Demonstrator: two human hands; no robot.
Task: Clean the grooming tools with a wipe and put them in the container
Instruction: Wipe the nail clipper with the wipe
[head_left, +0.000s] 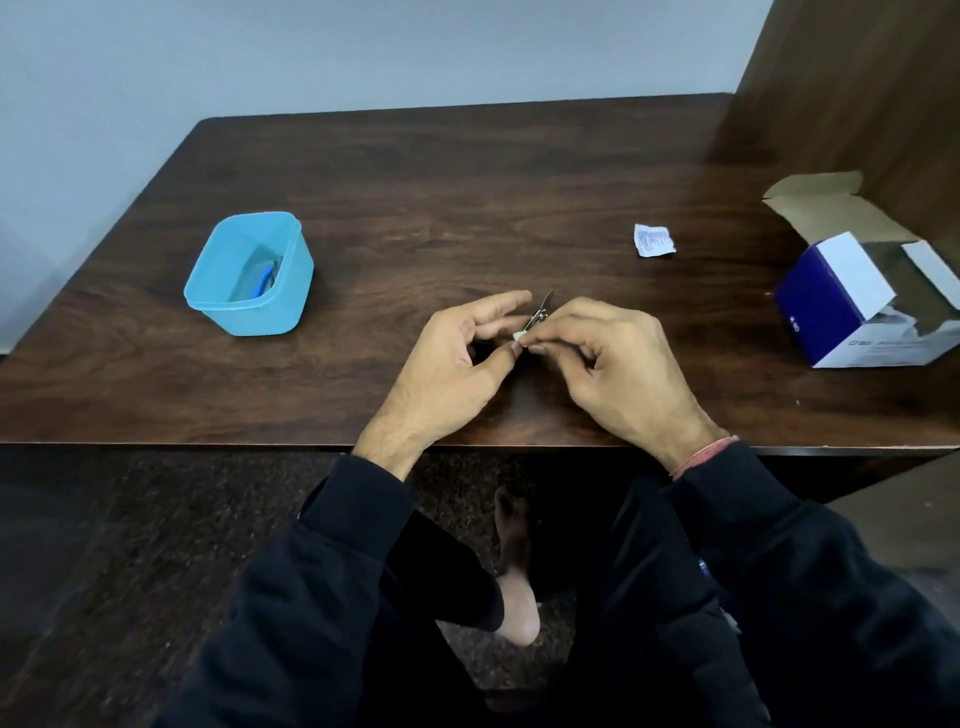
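Note:
A small metal nail clipper with its lever swung up sits between my two hands over the middle of the dark wooden table. My left hand pinches its near end with thumb and fingers. My right hand pinches a small white wipe against the clipper. The light blue plastic container stands open at the left, with a blue-handled tool lying inside.
A torn white wipe sachet lies on the table right of centre. An open blue and white cardboard box stands at the right edge, beside a wooden panel. My legs and a bare foot show under the table's front edge.

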